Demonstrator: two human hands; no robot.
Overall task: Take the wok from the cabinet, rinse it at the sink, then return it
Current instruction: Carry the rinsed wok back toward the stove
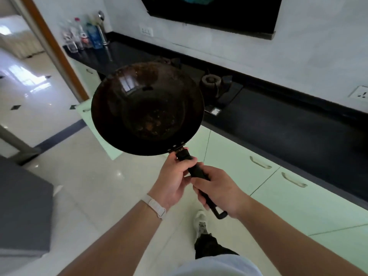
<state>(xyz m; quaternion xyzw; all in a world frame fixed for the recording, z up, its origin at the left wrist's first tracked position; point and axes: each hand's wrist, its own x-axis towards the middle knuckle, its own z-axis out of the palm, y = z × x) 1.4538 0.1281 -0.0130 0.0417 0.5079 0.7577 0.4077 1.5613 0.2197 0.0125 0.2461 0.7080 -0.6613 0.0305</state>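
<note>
Head view: the wok (147, 108) is held in the air above the floor, with brown specks in its bowl. The left hand (174, 181) wraps its handle (197, 171) near the bowl, and the right hand (220, 193) grips the end. Likely the carry to an unseen sink; next, locate it.

No text, brand, number or sign can be read. The labels on the bottles (79, 37) at the far end of the counter (278, 124) are too blurred to make out, and so is the small pale sticker (215, 111) on the glass stove (229, 96).
</note>
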